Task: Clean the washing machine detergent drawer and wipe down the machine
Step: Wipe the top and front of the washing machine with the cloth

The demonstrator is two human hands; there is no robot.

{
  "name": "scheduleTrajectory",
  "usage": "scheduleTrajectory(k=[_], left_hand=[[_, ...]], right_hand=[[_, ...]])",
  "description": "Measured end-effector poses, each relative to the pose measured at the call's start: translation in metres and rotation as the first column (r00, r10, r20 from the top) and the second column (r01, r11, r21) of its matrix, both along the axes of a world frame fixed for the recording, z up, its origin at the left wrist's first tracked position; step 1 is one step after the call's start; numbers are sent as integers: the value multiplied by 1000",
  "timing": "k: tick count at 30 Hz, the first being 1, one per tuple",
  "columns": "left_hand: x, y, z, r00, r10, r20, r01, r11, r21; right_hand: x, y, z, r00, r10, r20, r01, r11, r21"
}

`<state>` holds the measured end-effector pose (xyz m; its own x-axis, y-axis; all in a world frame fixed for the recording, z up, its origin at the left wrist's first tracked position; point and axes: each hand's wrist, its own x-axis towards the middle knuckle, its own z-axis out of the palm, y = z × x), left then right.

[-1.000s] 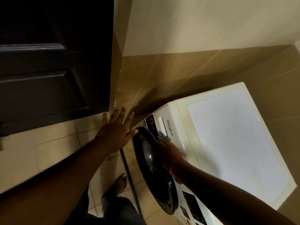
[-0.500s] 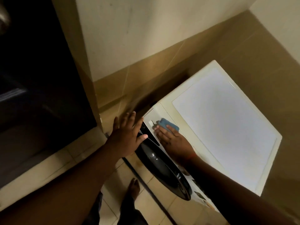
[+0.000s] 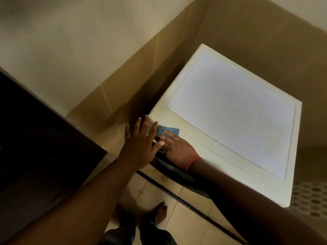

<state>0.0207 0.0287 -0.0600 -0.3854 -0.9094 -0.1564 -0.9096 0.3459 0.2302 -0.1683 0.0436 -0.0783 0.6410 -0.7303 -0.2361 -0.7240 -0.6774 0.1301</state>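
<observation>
A white front-loading washing machine [image 3: 230,112] stands in a tiled corner, seen from above. My right hand [image 3: 177,147] presses a small blue cloth [image 3: 168,130] flat against the machine's front top edge, near its left corner. My left hand [image 3: 141,144] hovers with fingers spread just left of the right hand, over the machine's left front corner, holding nothing. The dark round door [image 3: 173,170] shows below my right wrist. The detergent drawer is hidden behind my hands.
A dark wooden door [image 3: 35,138] is at the left. Tan wall tiles [image 3: 123,85] close in behind and to the right of the machine. My bare foot [image 3: 159,213] stands on the tiled floor in front. A perforated surface [image 3: 311,200] lies at the right.
The view has swung up and right over the machine's top. My right hand with the cloth slid from the control panel up to the front top edge; my left hand moved closer to it.
</observation>
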Motion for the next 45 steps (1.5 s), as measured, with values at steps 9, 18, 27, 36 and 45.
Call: scheduleTrajectory(k=[9, 18, 27, 36, 45], left_hand=[[-28, -6, 20, 999, 16, 40, -16, 1000, 12], [-55, -17, 39, 988, -109, 110, 111, 994, -18], [-64, -55, 36, 921, -365, 138, 374, 927, -41], [-83, -66, 27, 769, -626, 134, 635, 771, -43], [-96, -61, 12, 667, -720, 191, 742, 663, -96]], right_hand=[[-109, 77, 17, 987, -78, 139, 85, 995, -43], [-44, 35, 6, 955, -185, 234, 190, 982, 2], [-83, 108, 18, 737, -558, 381, 610, 792, -21], [33, 63, 2, 73, -648, 758, 970, 222, 97], [84, 42, -34, -522, -333, 785, 851, -270, 451]])
